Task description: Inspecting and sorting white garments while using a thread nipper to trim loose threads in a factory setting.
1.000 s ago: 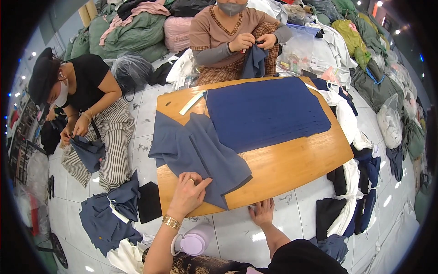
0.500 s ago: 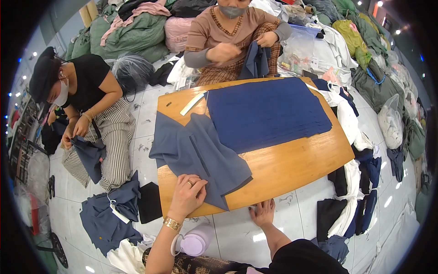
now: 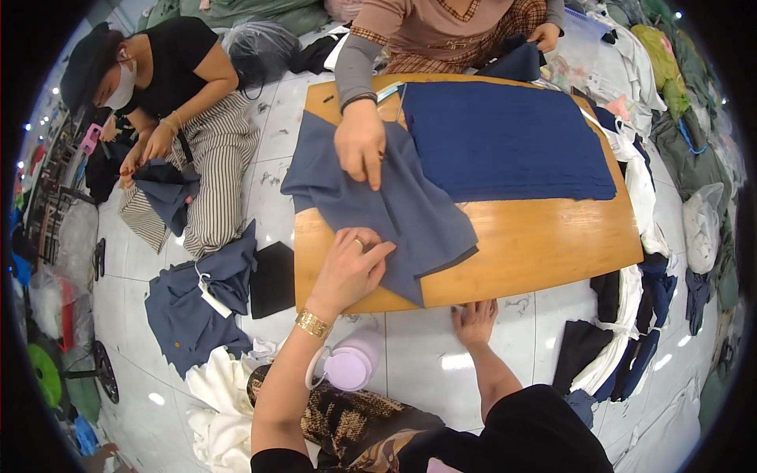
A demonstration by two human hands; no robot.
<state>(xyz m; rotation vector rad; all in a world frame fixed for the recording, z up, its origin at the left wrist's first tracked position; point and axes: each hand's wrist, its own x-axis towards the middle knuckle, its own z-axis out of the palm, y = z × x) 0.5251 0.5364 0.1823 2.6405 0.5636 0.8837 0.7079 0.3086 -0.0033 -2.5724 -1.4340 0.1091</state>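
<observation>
A grey-blue cut piece of cloth [image 3: 430, 217] lies rumpled over the left part of the wooden table, with one pointed corner near the front edge. My left hand [image 3: 351, 268], wearing a ring and a gold bracelet, is at its near left side, fingers curled together on the cloth. The hand hides what its fingertips pinch. My right hand [image 3: 475, 322] is just below the table's front edge, fingers outstretched and holding nothing visible. From the far side, a co-worker's hand [image 3: 363, 146] reaches down onto the same cloth. A navy fabric stack [image 3: 505, 142] lies to the right.
The wooden table [image 3: 552, 236] stands before me. A lilac lidded cup [image 3: 351, 366] is close to my left forearm. Grey-blue garments [image 3: 201, 303] and a black cloth [image 3: 272, 280] lie on the floor at left. Another person [image 3: 185, 134] sits there; cloth bundles [image 3: 631, 315] lie at right.
The co-worker opposite has stretched a hand across onto the grey-blue cloth. My view has shifted, so the table sits higher; my hands stay in nearly the same places on it.
</observation>
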